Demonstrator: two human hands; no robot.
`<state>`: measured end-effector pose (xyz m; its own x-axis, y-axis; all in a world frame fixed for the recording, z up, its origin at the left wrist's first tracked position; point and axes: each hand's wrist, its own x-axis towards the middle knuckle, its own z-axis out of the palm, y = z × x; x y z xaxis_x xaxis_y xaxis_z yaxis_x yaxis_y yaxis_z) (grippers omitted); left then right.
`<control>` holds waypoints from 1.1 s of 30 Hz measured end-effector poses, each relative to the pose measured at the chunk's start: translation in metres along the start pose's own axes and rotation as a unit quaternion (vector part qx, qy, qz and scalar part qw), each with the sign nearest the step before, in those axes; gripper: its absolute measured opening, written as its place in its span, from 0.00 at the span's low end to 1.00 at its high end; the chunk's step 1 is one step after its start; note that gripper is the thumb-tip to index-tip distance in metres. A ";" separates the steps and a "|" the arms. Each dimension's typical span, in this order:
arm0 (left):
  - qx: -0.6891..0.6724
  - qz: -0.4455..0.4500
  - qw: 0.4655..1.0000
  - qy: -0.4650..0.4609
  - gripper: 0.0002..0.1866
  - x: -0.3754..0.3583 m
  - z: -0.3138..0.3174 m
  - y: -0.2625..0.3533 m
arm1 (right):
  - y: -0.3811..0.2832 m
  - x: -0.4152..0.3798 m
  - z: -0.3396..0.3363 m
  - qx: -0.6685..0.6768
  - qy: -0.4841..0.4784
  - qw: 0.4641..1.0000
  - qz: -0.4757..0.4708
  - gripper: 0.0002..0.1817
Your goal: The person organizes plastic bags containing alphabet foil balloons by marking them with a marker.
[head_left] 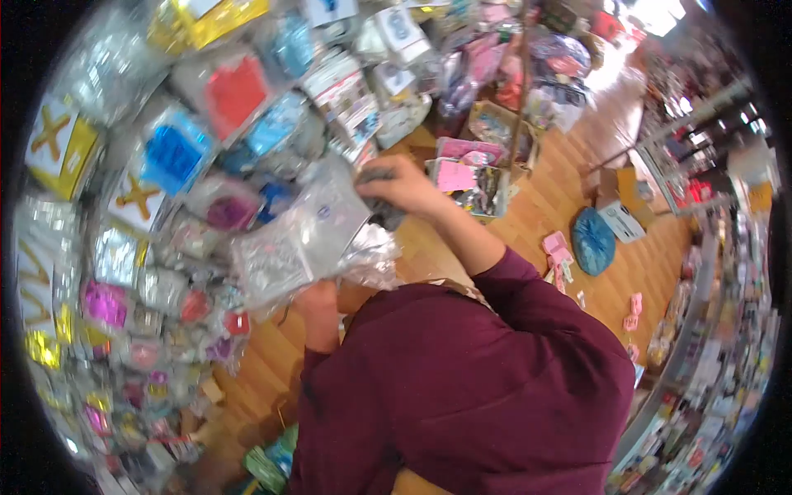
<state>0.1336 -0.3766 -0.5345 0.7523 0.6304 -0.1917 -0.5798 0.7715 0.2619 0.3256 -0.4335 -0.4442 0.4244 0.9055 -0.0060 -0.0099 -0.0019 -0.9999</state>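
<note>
My left hand [318,299] grips a bundle of clear plastic packets [297,243] from below, in front of my chest. Above it, my right hand [400,186] is closed on the bundle's upper edge, where a dark item [386,216] shows under my fingers. Both arms are in maroon sleeves [495,363]. The bundle is crinkled and shiny, and I cannot make out what is inside it. Just beyond it hangs a wall display of packaged goods [173,157].
Packets in blue, red, pink and gold cover the display on the left. Open boxes of pink goods [474,173] stand on the wooden floor [544,206], with a blue bag [594,241] and a white box [623,221] further right. Stocked shelves [726,330] line the right side.
</note>
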 end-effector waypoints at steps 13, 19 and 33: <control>-0.073 0.118 0.989 0.057 0.26 0.007 0.004 0.016 | 0.035 0.005 0.018 0.450 -0.025 0.874 0.182 0.14; 0.051 0.171 0.977 -0.114 0.21 0.017 0.023 0.016 | 0.001 0.005 0.081 0.361 -0.165 0.907 0.142 0.18; 0.167 0.131 0.976 0.037 0.24 -0.014 -0.035 -0.004 | 0.029 -0.014 0.122 -0.388 -0.259 0.795 -0.388 0.20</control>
<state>0.1143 -0.3853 -0.5662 0.5596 0.8167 -0.1407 -0.6057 0.5190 0.6031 0.2088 -0.3950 -0.4724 -0.4021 0.8145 0.4181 0.7192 0.5636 -0.4063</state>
